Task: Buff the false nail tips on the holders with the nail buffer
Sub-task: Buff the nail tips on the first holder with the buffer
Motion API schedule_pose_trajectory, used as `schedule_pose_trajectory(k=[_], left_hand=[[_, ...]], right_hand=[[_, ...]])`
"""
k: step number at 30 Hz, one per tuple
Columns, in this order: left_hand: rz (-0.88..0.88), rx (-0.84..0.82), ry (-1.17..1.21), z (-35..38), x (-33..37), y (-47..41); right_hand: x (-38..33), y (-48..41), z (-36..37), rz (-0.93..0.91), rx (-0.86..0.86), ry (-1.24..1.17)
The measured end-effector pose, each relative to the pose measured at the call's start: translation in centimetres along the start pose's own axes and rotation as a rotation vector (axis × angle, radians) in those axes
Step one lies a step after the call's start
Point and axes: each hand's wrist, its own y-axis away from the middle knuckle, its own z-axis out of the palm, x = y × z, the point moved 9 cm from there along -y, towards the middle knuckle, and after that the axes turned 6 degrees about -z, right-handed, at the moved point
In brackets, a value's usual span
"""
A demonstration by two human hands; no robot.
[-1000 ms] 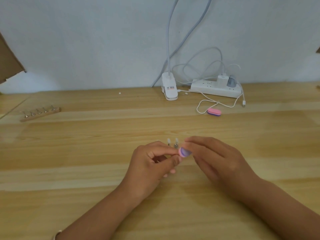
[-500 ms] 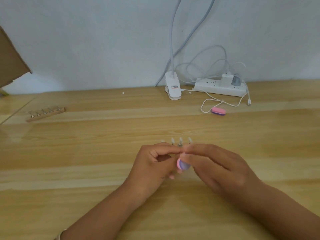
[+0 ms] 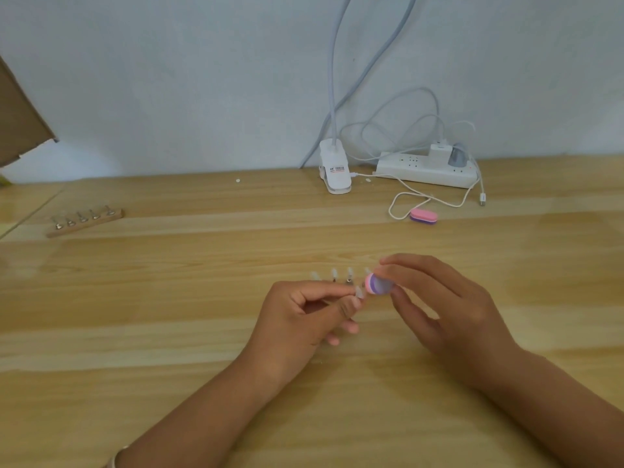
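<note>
My left hand (image 3: 304, 315) pinches one small holder with a clear false nail tip (image 3: 359, 292) between thumb and forefinger. My right hand (image 3: 435, 305) grips a pink and purple nail buffer (image 3: 377, 284), its end just right of that tip. Behind my fingers a row of clear nail tips on holders (image 3: 334, 274) stands on the wooden table (image 3: 169, 298); their base is mostly hidden by my left hand.
A wooden strip with several metal holders (image 3: 84, 219) lies at the far left. A second pink and purple buffer (image 3: 423, 217) lies near a white cable. A lamp clip (image 3: 334, 172) and a power strip (image 3: 425, 170) sit by the wall.
My right hand has lifted the buffer up and to the right, off the held tip. My left hand stays in place, and more of the nail tip row shows.
</note>
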Motion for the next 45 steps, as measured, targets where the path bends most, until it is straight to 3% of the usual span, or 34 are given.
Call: schedule_pose_trajectory(k=[5, 10, 14, 19, 23, 28, 33, 45], left_hand=[[0.032, -0.014, -0.034, 0.1, 0.4, 0.2], [0.01, -0.004, -0.012, 0.0, 0.1, 0.0], [0.046, -0.049, -0.039, 0.4, 0.5, 0.3], [0.032, -0.015, -0.02, -0.1, 0.3, 0.1], [0.088, -0.05, -0.075, 0.3, 0.7, 0.4], [0.078, -0.033, -0.065, 0.2, 0.6, 0.2], [0.108, -0.038, -0.083, 0.1, 0.7, 0.2], [0.151, 0.006, -0.097, -0.5, 0.7, -0.1]], right_hand=[[-1.5, 0.2, 0.8, -0.081, -0.032, -0.044], [0.2, 0.1, -0.1, 0.017, 0.021, -0.042], [-1.6, 0.1, 0.8, -0.08, -0.028, -0.065], [0.2, -0.1, 0.0, 0.017, -0.002, -0.039], [-1.7, 0.1, 0.9, -0.073, -0.051, -0.084], [-0.2, 0.0, 0.4, -0.012, -0.042, -0.047], [-1.5, 0.0, 1.2, -0.08, -0.055, -0.081], [0.0, -0.1, 1.1, 0.005, -0.04, -0.065]])
